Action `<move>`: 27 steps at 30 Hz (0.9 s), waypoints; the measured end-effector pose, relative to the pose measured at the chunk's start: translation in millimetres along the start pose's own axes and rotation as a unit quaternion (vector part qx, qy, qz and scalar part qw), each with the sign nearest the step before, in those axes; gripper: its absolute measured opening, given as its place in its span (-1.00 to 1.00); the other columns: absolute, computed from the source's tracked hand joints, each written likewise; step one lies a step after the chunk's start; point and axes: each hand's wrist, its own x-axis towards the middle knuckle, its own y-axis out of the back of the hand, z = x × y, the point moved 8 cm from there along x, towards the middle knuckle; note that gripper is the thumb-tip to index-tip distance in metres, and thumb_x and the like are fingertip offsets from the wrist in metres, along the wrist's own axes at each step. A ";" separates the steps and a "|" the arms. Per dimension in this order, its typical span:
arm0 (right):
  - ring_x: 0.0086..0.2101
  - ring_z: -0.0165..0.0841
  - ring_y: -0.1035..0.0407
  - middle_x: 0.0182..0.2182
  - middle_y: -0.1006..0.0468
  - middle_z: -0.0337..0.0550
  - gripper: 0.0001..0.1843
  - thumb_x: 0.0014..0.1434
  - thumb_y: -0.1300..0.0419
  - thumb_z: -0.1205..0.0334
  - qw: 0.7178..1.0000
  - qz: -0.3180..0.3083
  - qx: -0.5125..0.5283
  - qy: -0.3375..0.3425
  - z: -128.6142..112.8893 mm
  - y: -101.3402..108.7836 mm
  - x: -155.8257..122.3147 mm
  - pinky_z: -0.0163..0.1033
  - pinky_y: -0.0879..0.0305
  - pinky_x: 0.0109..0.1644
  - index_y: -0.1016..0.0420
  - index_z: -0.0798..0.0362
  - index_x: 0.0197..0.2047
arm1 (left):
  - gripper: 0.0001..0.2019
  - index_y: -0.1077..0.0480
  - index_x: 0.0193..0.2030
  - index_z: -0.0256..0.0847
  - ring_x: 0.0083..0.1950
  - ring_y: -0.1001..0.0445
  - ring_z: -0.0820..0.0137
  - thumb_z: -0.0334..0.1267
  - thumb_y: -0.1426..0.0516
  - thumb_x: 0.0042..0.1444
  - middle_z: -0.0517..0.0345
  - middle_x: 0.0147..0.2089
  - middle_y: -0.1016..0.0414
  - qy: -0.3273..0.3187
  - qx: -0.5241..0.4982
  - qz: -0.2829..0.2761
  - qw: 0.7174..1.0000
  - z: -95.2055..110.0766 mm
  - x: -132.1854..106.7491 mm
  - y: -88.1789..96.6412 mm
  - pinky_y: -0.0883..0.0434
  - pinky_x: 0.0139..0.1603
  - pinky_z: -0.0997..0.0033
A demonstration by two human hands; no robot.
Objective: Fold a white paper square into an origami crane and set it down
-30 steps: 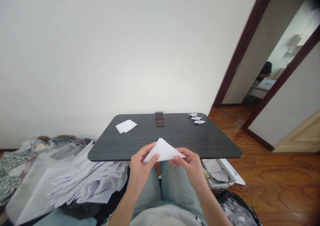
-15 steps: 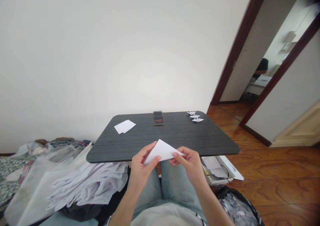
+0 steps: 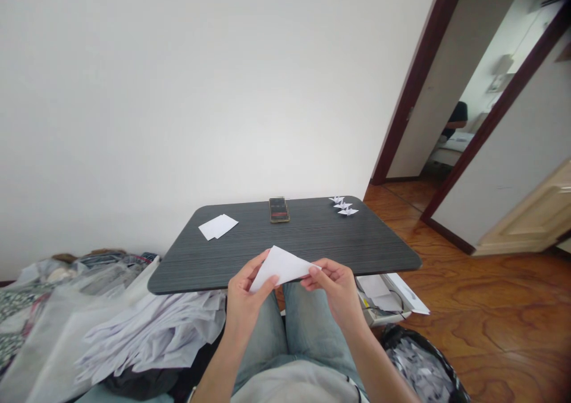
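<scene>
A white sheet of paper folded into a triangle is held in the air over my lap, just in front of the near edge of the dark table. My left hand pinches its left corner between thumb and fingers. My right hand pinches its right corner. The triangle's point faces away from me, up toward the table.
On the table lie a small stack of white paper at the back left, a phone at the back middle and three folded paper cranes at the back right. Crumpled bags and cloth lie left; a box of papers and a dark bin stand right. An open doorway is at far right.
The view has drifted a little to the right and both hands with the triangle have shifted slightly left in the picture. The grip on the paper looks the same.
</scene>
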 end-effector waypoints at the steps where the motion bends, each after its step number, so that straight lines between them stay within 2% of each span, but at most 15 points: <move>1: -0.60 -0.40 -0.47 -0.63 -0.58 -0.16 -0.74 -0.11 -0.35 0.08 1.000 0.003 0.001 0.003 -0.6 0.2 0.1 -0.40 -0.42 -0.53 -0.51 0.12 -0.52 | -0.51 -0.42 -0.03 -0.28 -0.19 -0.53 0.23 -0.22 -0.27 -0.17 -0.02 -0.15 -0.57 -0.003 0.001 -0.001 1.000 0.6 -0.3 -0.3 -0.50 -0.34 0.41; 6: -0.62 -0.39 -0.46 -0.63 -0.58 -0.15 -0.74 -0.09 -0.34 0.07 1.000 0.009 -0.013 0.013 -2.3 0.7 0.1 -0.37 -0.42 -0.55 -0.50 0.11 -0.56 | -0.50 -0.40 0.01 -0.27 -0.10 -0.51 0.21 -0.23 -0.26 -0.14 -0.04 -0.08 -0.54 -0.031 0.012 -0.012 0.999 6.0 -1.1 -1.7 -0.46 -0.12 0.33; 11: -0.63 -0.39 -0.45 -0.65 -0.57 -0.16 -0.73 -0.10 -0.34 0.08 1.000 0.017 -0.014 0.015 -2.9 2.8 0.4 -0.37 -0.41 -0.55 -0.49 0.12 -0.57 | -0.50 -0.40 0.01 -0.27 -0.05 -0.49 0.21 -0.23 -0.26 -0.14 -0.05 -0.05 -0.53 -0.031 0.003 -0.025 0.999 4.5 -0.1 -2.4 -0.42 -0.04 0.30; 20: -0.62 -0.39 -0.45 -0.64 -0.57 -0.17 -0.75 -0.10 -0.35 0.08 0.999 0.021 0.005 0.037 -6.0 4.4 -0.4 -0.35 -0.41 -0.53 -0.54 0.11 -0.46 | -0.43 -0.37 0.07 -0.26 -0.04 -0.48 0.17 -0.21 -0.28 -0.15 -0.06 -0.05 -0.52 0.000 -0.027 -0.024 0.999 -3.5 1.3 -1.8 -0.45 -0.09 0.30; 24: -0.63 -0.39 -0.44 -0.66 -0.56 -0.18 -0.75 -0.10 -0.34 0.08 0.999 0.026 -0.007 0.045 -8.3 5.3 0.0 -0.35 -0.41 -0.54 -0.52 0.11 -0.52 | -0.45 -0.38 0.05 -0.25 -0.06 -0.49 0.19 -0.20 -0.28 -0.16 -0.05 -0.04 -0.52 -0.007 -0.024 -0.021 0.999 -2.4 2.5 -1.4 -0.46 -0.13 0.33; 27: -0.63 -0.39 -0.44 -0.68 -0.55 -0.18 -0.74 -0.10 -0.34 0.08 0.998 0.030 -0.014 0.046 -8.9 5.5 0.8 -0.35 -0.40 -0.55 -0.50 0.11 -0.55 | -0.45 -0.35 0.05 -0.22 -0.12 -0.50 0.27 -0.21 -0.27 -0.15 0.01 -0.11 -0.54 -0.027 -0.013 -0.015 0.999 1.6 2.8 -1.4 -0.43 -0.14 0.37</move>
